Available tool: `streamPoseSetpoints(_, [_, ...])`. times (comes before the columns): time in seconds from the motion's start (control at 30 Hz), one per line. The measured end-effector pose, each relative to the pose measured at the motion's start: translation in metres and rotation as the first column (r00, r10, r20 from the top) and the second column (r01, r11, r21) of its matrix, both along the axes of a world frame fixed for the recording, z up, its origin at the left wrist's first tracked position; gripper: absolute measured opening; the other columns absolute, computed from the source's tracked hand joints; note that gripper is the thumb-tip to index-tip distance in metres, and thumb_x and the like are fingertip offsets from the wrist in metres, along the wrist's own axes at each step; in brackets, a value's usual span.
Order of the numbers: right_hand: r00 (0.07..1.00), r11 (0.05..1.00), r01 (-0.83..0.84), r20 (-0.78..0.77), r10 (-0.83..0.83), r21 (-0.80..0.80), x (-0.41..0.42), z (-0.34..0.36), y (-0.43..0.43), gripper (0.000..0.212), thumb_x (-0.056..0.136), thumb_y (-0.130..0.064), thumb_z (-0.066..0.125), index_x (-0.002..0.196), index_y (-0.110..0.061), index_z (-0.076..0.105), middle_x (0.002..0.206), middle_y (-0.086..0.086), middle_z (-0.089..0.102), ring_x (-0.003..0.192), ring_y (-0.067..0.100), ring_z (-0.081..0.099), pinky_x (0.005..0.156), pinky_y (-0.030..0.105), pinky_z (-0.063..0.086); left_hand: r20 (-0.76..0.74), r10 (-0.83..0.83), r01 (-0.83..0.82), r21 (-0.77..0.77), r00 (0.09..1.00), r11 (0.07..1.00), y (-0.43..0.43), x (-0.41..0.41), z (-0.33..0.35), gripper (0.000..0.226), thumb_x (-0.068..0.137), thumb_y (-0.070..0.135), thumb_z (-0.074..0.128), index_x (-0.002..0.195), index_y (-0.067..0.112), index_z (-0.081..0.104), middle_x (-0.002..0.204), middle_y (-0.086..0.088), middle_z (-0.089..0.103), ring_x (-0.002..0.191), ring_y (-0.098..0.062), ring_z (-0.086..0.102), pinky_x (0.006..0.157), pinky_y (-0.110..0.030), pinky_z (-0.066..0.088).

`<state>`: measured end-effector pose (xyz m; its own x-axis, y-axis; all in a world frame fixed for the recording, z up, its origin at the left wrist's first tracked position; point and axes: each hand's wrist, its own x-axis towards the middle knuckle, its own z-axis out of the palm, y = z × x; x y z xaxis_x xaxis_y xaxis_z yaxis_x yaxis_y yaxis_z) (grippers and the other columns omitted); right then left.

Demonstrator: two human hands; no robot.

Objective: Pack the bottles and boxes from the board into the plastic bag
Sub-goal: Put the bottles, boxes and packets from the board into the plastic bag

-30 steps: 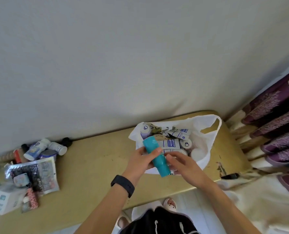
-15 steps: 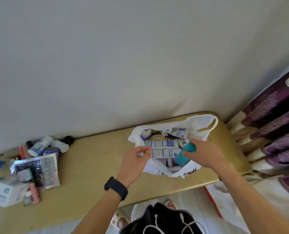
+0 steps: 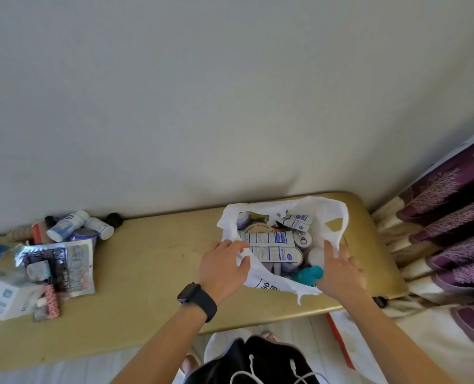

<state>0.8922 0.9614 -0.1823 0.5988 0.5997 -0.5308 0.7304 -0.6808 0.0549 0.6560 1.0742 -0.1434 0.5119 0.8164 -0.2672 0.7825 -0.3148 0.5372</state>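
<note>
A white plastic bag (image 3: 330,214) lies open on the right part of the tan board (image 3: 152,261). Inside it are white-and-blue boxes (image 3: 272,239) and small bottles. A teal bottle (image 3: 308,274) lies in the bag's near right corner. My left hand (image 3: 222,268) pinches the bag's near left rim. My right hand (image 3: 340,271) rests against the bag's right side next to the teal bottle, fingers spread, gripping nothing that I can see. A pile of bottles (image 3: 72,227) lies at the board's far left by the wall.
At the left sit a silver foil pouch (image 3: 61,261), a white box (image 3: 3,295) and small packets. A grey wall runs behind the board. Purple patterned curtains (image 3: 457,245) hang at the right. A black watch is on my left wrist.
The teal bottle passed from both hands into my right hand, then went into the bag's near right corner. My right hand has let it go. My left hand took hold of the bag's rim.
</note>
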Motion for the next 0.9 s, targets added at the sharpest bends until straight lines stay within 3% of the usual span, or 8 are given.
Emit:
streamPoseSetpoints(0.07, [0.996,0.994,0.071,-0.058,-0.066,0.086,0.006,0.005,-0.005,0.096,0.078,-0.022,0.065,0.152,-0.021,0.005,0.149,0.01,0.028,0.124,0.034,0.044,0.093,0.044,0.048,-0.045,-0.026,0.028,0.027,0.999,0.999,0.0,0.003,-0.005,0.038,0.095,0.039,0.045,0.133,0.037,0.051,0.118,0.011,0.059,0.121,-0.014,0.041,0.097,-0.033,0.041])
streamPoseSetpoints(0.2, [0.974,0.916,0.228,-0.076,-0.215,0.329,0.016,0.016,-0.016,0.076,0.086,-0.016,0.058,0.15,-0.012,0.018,0.143,0.012,0.034,0.112,0.037,0.054,0.074,0.036,0.043,-0.064,-0.051,0.052,0.011,0.997,0.999,0.005,0.009,-0.011,0.04,0.096,0.04,0.043,0.136,0.036,0.046,0.122,0.007,0.057,0.123,-0.017,0.041,0.098,-0.035,0.04])
streamPoseSetpoints(0.37, [0.951,0.834,0.305,-0.096,-0.295,0.459,0.015,0.024,-0.028,0.07,0.09,-0.031,0.062,0.149,-0.014,0.029,0.159,0.011,0.02,0.129,0.04,0.046,0.094,0.045,0.045,-0.059,-0.08,0.084,0.074,0.995,0.994,0.01,0.012,-0.014,0.039,0.097,0.04,0.043,0.135,0.036,0.048,0.122,0.005,0.056,0.12,-0.018,0.043,0.094,-0.035,0.042])
streamPoseSetpoints(0.5, [0.979,0.785,0.189,-0.057,-0.193,0.59,-0.007,0.031,-0.028,0.055,0.088,-0.029,0.066,0.14,-0.021,0.05,0.157,0.01,0.029,0.135,0.037,0.038,0.105,0.047,0.038,-0.005,-0.084,0.084,0.139,0.996,0.987,0.011,0.005,-0.016,0.039,0.096,0.042,0.046,0.134,0.046,0.045,0.132,0.006,0.048,0.122,-0.019,0.043,0.093,-0.035,0.044])
streamPoseSetpoints(0.57, [0.992,0.736,0.088,0.006,-0.124,0.671,-0.028,0.035,-0.026,0.046,0.086,-0.025,0.069,0.131,-0.021,0.06,0.151,0.009,0.039,0.128,0.036,0.044,0.1,0.047,0.043,0.091,-0.043,0.029,0.15,0.995,0.988,0.008,-0.007,-0.016,0.047,0.095,0.039,0.049,0.139,0.049,0.038,0.145,0.006,0.039,0.131,-0.019,0.037,0.1,-0.036,0.043])
streamPoseSetpoints(0.7, [0.992,0.558,-0.098,0.034,0.123,0.824,-0.085,0.029,-0.011,0.033,0.081,-0.014,0.075,0.114,-0.017,0.071,0.135,0.006,0.057,0.121,0.03,0.053,0.091,0.047,0.054,0.229,0.113,-0.149,0.148,0.967,0.978,-0.008,-0.05,-0.026,0.061,0.091,0.029,0.056,0.145,0.044,0.031,0.148,0.003,0.035,0.134,-0.018,0.037,0.103,-0.037,0.043])
streamPoseSetpoints(0.8, [0.911,0.504,-0.196,-0.034,0.41,0.841,-0.132,0.012,0.007,0.027,0.087,-0.02,0.068,0.113,-0.021,0.07,0.13,0.0,0.061,0.12,0.021,0.055,0.092,0.041,0.054,0.09,0.211,-0.22,0.095,0.973,0.971,-0.02,-0.095,-0.05,0.062,0.09,0.03,0.055,0.147,0.037,0.032,0.153,-0.001,0.032,0.137,-0.023,0.035,0.109,-0.039,0.037])
streamPoseSetpoints(0.9, [0.771,0.573,-0.366,-0.106,0.628,0.733,-0.178,-0.006,0.03,0.031,0.092,-0.038,0.054,0.121,-0.032,0.064,0.135,-0.008,0.059,0.128,0.016,0.052,0.098,0.036,0.051,-0.189,0.24,-0.245,-0.004,0.952,0.969,-0.028,-0.147,-0.078,0.059,0.092,0.035,0.048,0.148,0.031,0.031,0.157,0.0,0.028,0.146,-0.023,0.02,0.118,-0.04,0.021])
